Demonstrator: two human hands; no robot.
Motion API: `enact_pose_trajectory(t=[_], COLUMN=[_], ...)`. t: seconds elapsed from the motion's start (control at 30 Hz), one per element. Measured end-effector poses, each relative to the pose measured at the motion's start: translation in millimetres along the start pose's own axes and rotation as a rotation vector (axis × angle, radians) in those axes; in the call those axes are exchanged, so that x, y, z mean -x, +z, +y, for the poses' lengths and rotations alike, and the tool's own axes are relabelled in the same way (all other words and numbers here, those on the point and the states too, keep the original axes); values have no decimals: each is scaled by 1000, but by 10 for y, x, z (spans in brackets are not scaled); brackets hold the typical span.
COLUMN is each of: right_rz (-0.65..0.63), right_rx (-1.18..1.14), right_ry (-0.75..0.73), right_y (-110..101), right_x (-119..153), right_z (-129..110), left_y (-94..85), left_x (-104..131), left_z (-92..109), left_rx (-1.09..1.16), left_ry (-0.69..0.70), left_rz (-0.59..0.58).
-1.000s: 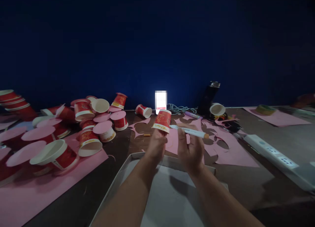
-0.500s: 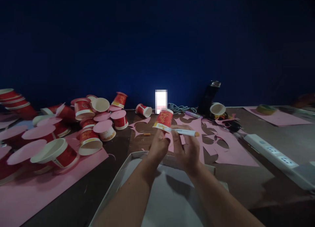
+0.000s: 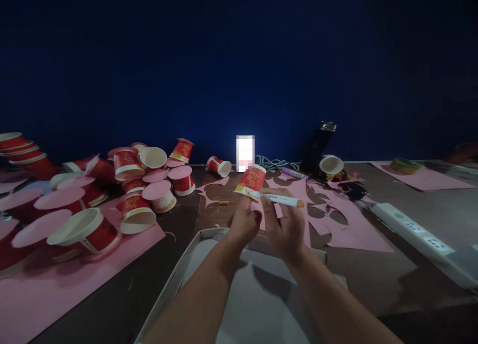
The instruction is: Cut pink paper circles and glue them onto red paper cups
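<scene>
My left hand (image 3: 244,219) is closed on a red paper cup (image 3: 254,178) with gold print and a white and yellow band along its lower edge. The fingers go up behind or inside the cup and are partly hidden. My right hand (image 3: 286,224) grips a white marker (image 3: 282,199) with an orange end. The marker's left end meets the cup's lower rim; its tip cannot be made out. Under my forearms lies a shallow white box (image 3: 257,294). A small orange cap (image 3: 223,202) rests on the table to the left of my hands.
Many red paper cups, several with pink discs (image 3: 45,227), crowd the left on pink paper (image 3: 74,294). Cut pink sheets (image 3: 358,232) lie right of my hands. A dark bottle (image 3: 317,145), a tipped cup (image 3: 331,165), a tape roll (image 3: 405,166) and a power strip (image 3: 418,234) stand or lie further right.
The cup has shifted slightly right and tilted a little in my left hand. My right hand keeps the marker against its rim, having moved slightly right too.
</scene>
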State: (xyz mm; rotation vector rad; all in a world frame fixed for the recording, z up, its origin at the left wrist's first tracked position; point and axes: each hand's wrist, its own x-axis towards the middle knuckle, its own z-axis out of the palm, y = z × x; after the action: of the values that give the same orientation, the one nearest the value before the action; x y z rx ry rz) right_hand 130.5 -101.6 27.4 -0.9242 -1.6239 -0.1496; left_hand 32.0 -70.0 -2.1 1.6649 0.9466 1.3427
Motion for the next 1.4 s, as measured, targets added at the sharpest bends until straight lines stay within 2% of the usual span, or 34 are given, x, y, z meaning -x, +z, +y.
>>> enact_pose_trajectory(t=[0.1,0.27,0.6,0.87,1.07,1.23,1.4], right_rz=[-4,-28,29,37,110,57,82], right_rx=[-7,7,48,35,46,51,55], right_ry=[8,-2,-7,6,20,19,37], right_y=[-4,-3,-25,-22,-52,-30,-24], right_x=[2,-17,-38,-28,-36,-32,-29], right_z=[5,-4,-4,-29,-28,-14,-10], left_y=[12,47,57,54,19,29,33], left_x=[1,27,34,34,12,12,8], left_z=[-19,-31,-45,-6,79,43,15], left_rx=[35,27,-98,-62,-21,-8,-25], left_ry=[70,55,144,104,17,41,20], left_rz=[20,59,33,29,55,29,43])
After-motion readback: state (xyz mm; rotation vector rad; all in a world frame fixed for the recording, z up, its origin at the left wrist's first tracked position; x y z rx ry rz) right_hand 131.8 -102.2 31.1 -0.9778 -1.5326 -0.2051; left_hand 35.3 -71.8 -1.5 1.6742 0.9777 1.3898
